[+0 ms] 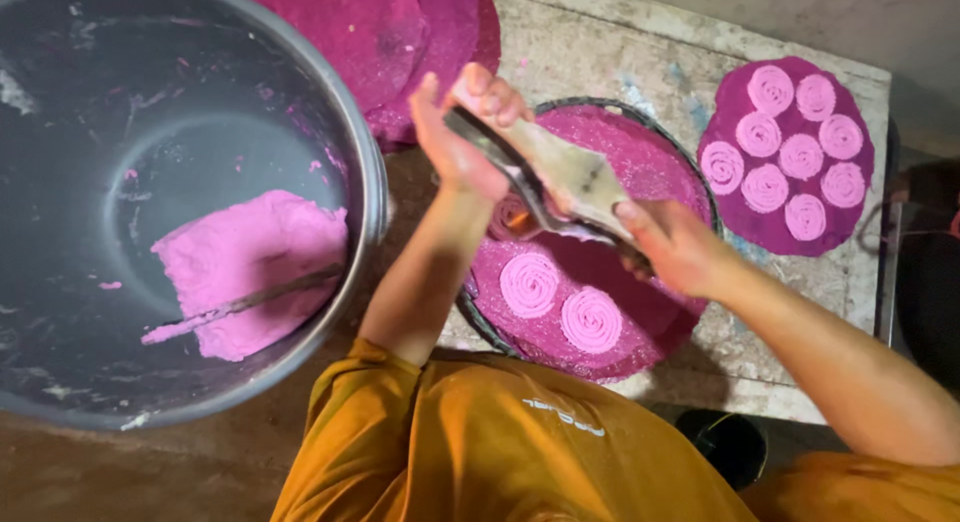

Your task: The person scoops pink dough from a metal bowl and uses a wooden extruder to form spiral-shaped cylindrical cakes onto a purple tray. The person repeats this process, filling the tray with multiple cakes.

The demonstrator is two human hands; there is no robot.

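Basin (60, 382) fills the left half of the frame, cut by the top and left edges; one slab of pink dough (250, 267) lies at its lower right, a thin stick across it. Desk (610, 57) runs from top centre to the right; bare strip between the two mats. Centre mat (660, 167) on a round tray, its near edge overhanging the desk: two finished spirals (590, 320) at lower centre, a third partly hidden under the hands. Right mat (730, 212) near the desk's right edge: seven spirals. More mats stacked at top centre. Press (570, 177) held over the centre mat: left hand (465, 132) wrapped around its upper end, right hand (675, 244) gripping the lower end.
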